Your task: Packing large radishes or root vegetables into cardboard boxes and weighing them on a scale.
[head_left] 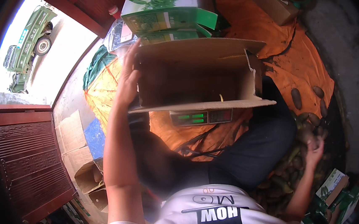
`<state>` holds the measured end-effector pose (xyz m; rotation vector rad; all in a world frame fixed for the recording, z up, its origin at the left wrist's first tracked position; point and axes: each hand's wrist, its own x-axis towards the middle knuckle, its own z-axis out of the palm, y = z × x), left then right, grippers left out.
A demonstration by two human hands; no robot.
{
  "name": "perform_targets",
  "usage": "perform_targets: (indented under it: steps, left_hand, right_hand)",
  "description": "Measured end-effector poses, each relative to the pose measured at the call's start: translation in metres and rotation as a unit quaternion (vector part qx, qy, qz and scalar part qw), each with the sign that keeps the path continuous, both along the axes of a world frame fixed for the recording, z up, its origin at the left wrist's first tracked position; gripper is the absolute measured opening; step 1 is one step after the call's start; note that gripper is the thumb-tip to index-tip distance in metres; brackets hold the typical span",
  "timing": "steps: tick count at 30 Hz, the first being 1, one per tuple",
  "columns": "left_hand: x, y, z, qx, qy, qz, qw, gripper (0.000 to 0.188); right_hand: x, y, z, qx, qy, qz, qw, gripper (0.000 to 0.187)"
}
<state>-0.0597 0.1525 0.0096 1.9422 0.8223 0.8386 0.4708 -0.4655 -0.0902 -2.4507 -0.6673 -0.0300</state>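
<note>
An open cardboard box (194, 90) stands tilted toward me between my legs, its inside largely in shadow. My left hand (128, 80) grips its left wall, thumb on the near side and fingers along the edge. Beneath the front flap shows a digital scale (193, 118) with lit green digits. Over on the right, my right hand (314, 148) reaches to a pile of brown tubers (286, 179). Its fingers close around a brown tuber (308, 135), somewhat blurred by motion.
Green-and-white printed cartons (162, 9) are stacked beyond the box; more cartons (331, 187) sit at lower right. An orange tarp (254, 25) covers the floor, with loose tubers (296, 99) on it. Cardboard pieces (74, 139) lie left, near a doorway showing a green truck (28, 45).
</note>
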Motion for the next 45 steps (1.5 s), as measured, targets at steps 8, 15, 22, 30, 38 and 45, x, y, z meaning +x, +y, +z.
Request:
perform_targets:
  steps: [8, 15, 22, 30, 38, 45]
  left_hand:
    - [-0.007, 0.003, 0.009, 0.004, 0.046, -0.016, 0.999, 0.087]
    - [-0.016, -0.004, 0.02, 0.002, 0.052, -0.033, 0.998, 0.089]
    - [-0.018, 0.003, 0.019, 0.012, 0.044, -0.017, 0.999, 0.085]
    - [-0.015, 0.004, 0.012, 0.001, 0.031, -0.003, 1.0, 0.084]
    - [-0.008, 0.005, -0.002, 0.016, 0.003, -0.013, 1.0, 0.066]
    - [0.002, -0.003, -0.01, -0.075, -0.018, 0.018, 0.997, 0.072]
  right_hand:
    - [-0.13, 0.292, 0.248, 0.181, 0.019, 0.285, 0.941, 0.052]
    - [-0.258, 0.491, 0.214, -0.073, -0.12, 0.665, 0.733, 0.045]
    - [-0.305, 0.557, 0.093, -0.318, -0.061, 0.649, 0.689, 0.044]
    - [-0.286, 0.527, 0.134, -0.193, -0.054, 0.602, 0.773, 0.042]
    - [-0.171, 0.37, 0.221, 0.134, -0.147, 0.285, 0.938, 0.024]
    - [-0.038, 0.122, 0.054, 0.02, -0.055, 0.066, 0.996, 0.026]
